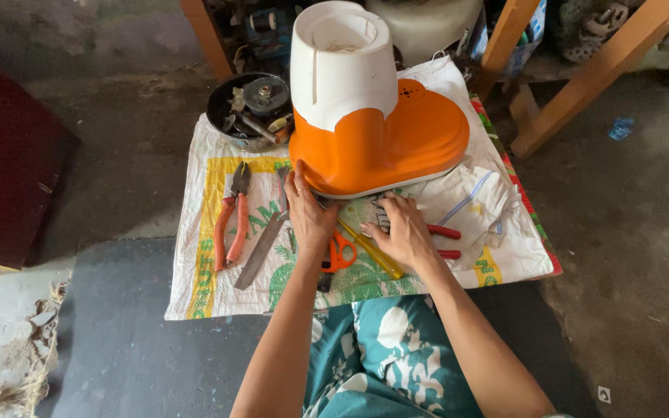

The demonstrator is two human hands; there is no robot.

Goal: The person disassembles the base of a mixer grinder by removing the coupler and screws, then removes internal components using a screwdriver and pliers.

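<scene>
Hidden: your fingertips on both hands go under the lower rim of the orange-and-white appliance base point(373, 131), so grip there is hard to make out.
Left hand point(309, 213): flat against the orange side near its bottom edge, thumb up along the shell; not clenched, fingers spread, pressing not wrapping.
Right hand point(403, 231): fingers curled at the rim's front edge; can't tell if they hook under it or just rest.
Appliance base: sits tilted on the printed woven sack point(207, 232), white tapered top pointing away from you, orange skirt toward you.
Under wrists: orange-handled scissors point(340, 251) and yellow-handled screwdriver point(369, 248), both partly covered by your hands.
Red-handled tool point(444, 232): only handle ends show past right hand.
Left of you: orange-handled pliers point(230, 220), flat metal file point(263, 248) beside them.
Bowl point(251, 108): dark, round, full of small metal parts, contents too jumbled to sort.
Sack print: yellow border, green pattern, lettering partly covered.
White cloth point(474, 201): crumpled, right of base.
</scene>
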